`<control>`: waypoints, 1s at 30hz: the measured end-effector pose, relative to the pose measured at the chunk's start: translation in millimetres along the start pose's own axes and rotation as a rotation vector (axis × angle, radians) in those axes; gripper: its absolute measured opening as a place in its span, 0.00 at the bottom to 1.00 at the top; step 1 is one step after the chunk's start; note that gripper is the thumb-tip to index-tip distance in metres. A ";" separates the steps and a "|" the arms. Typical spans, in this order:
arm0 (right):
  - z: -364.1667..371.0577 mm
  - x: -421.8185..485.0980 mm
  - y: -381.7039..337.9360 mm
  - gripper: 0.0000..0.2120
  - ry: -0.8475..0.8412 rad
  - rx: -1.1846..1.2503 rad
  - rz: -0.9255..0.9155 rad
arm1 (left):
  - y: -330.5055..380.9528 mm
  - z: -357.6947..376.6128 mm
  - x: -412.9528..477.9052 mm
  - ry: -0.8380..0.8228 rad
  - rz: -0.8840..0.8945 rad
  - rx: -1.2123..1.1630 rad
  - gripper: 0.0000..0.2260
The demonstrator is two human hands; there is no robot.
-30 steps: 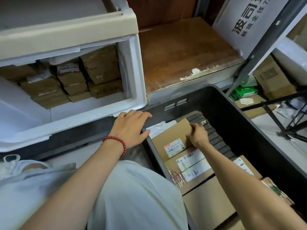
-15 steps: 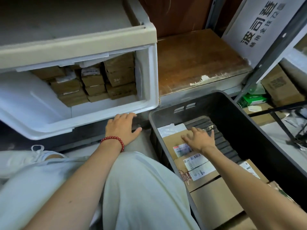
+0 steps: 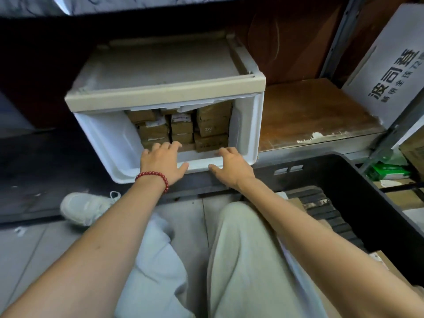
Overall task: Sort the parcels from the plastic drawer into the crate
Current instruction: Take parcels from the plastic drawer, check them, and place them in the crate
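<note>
**Left hand (image 3: pixel 161 160) and right hand (image 3: pixel 231 166) at the drawer's mouth, nothing taken yet**

Both hands are spread and flat, and neither holds anything. The left hand, with a red bead bracelet (image 3: pixel 152 177) at its wrist, reaches over the front lip of the plastic drawer (image 3: pixel 110 143). Its fingertips are at the lowest row of parcels (image 3: pixel 183 128); whether they touch the cardboard I cannot tell. The right hand rests near the drawer's lip, just beside the right-hand column.

The parcels fill the back of the drawer, stacked in close columns that reach almost to its roof. The dark crate (image 3: pixel 344 171) stands to the right, near the drawer, with some cardboard (image 3: pixel 296 201) showing in it.

The parcels look like small cardboard boxes: stiff, probably light, with a dry surface that should grip well. Their labels may be slicker than the board. Because they are packed tightly, there is little room for fingers between the columns. The safest hold seems to be thumb and fingers across the two side faces of an upper box. Drawing out a bottom box first could tip those stacked above it.
</note>
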State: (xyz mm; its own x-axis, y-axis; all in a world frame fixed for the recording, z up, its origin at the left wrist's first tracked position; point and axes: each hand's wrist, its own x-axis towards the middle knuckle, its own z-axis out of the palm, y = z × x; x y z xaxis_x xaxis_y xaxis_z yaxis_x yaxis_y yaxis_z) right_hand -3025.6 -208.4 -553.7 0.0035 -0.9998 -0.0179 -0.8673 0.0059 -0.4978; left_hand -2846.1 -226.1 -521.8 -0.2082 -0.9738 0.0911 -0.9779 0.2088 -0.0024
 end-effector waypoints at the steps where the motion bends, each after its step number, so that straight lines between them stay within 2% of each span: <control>1: 3.9 3.6 -13.0 0.24 0.005 -0.002 -0.011 | -8.0 -2.1 -1.4 0.002 -0.024 0.003 0.24; 7: 26.0 23.7 -47.6 0.27 0.015 0.020 0.003 | -35.4 6.9 -7.1 -0.082 -0.182 -0.058 0.26; 11: 45.6 35.0 -40.7 0.28 0.031 -0.037 0.029 | -44.7 9.9 7.0 -0.067 -0.116 -0.012 0.27; 17: 58.6 75.3 -32.7 0.30 0.112 -0.031 -0.040 | -67.8 26.2 44.5 -0.084 -0.102 0.106 0.28; 23: 84.1 123.4 -16.3 0.31 0.136 0.016 0.030 | -80.5 56.0 91.9 -0.087 -0.069 0.098 0.26; 28: 110.6 169.9 -24.5 0.33 0.079 0.021 -0.045 | -88.8 70.4 128.4 -0.068 -0.187 0.004 0.22; 30: 120.4 190.1 -30.6 0.34 0.078 -0.002 -0.057 | -85.5 81.7 137.9 -0.025 -0.168 -0.035 0.20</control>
State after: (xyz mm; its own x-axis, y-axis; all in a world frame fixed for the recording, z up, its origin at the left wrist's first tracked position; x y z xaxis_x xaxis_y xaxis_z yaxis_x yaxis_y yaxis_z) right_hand -2938.4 -396.6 -646.2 0.0139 -0.9969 0.0778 -0.8678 -0.0507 -0.4944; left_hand -2792.6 -385.6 -590.3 -0.0424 -0.9971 0.0625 -0.9979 0.0452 0.0453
